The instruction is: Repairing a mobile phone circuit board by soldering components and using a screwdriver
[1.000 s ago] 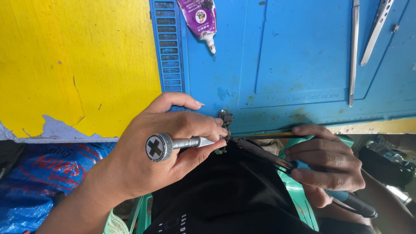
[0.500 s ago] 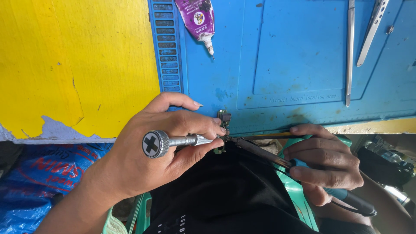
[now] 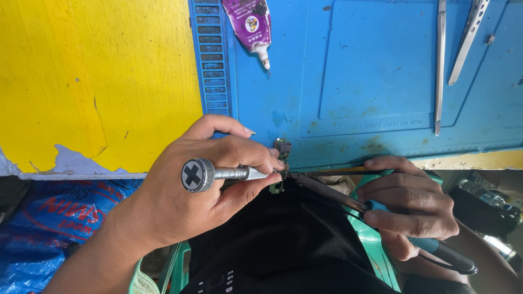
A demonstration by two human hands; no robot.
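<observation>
**At the mat's near edge: screwdriver and tweezers on a small board**

Head view. Left hand (image 3: 185, 201) is clenched around a silver precision screwdriver (image 3: 226, 174); its cross-marked rotating cap faces the camera and its tip points right, toward a small green circuit board (image 3: 280, 158). The board sits at the near edge of the blue work mat (image 3: 381, 71), partly hidden by the fingertips. Right hand (image 3: 408, 209) grips dark tweezers with a blue handle (image 3: 348, 201), their points meeting the board from the right. On the mat, well apart from both hands, lie a purple glue tube (image 3: 251, 24) and two metal tweezers (image 3: 440, 65). A yellow tabletop (image 3: 81, 81) borders the mat.
</observation>
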